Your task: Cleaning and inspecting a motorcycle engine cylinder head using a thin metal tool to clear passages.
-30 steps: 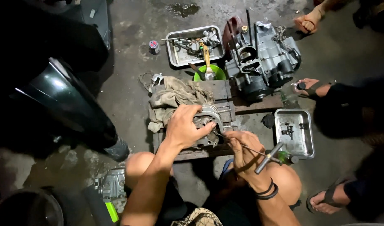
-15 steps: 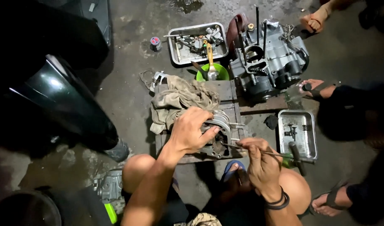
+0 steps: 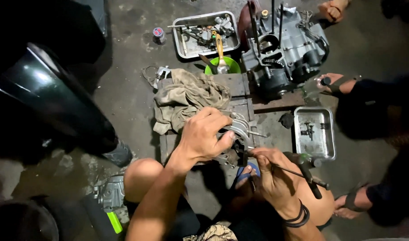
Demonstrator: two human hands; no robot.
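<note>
My left hand (image 3: 204,136) grips a finned metal engine cylinder (image 3: 236,132) that rests on a low wooden block (image 3: 233,85). My right hand (image 3: 272,176) is closed on a thin metal rod tool (image 3: 298,172), whose tip is at the cylinder's near side. A dark-handled tool (image 3: 309,174) lies across that hand, pointing down to the right. A dirty beige rag (image 3: 186,98) is bunched on the wooden block just left of the cylinder.
A motorcycle engine block (image 3: 285,49) stands at the back right. Beyond the block are a metal tray of small parts (image 3: 180,33), a green bowl (image 3: 211,70) and a small tin (image 3: 158,35). Another metal tray (image 3: 327,134) lies right. Another person's sandalled feet (image 3: 336,85) are close. A dark fender (image 3: 48,98) fills the left.
My right hand has drawn closer to the cylinder, bringing the rod's tip up to it. My left hand stays on the cylinder. The view has shifted slightly.
</note>
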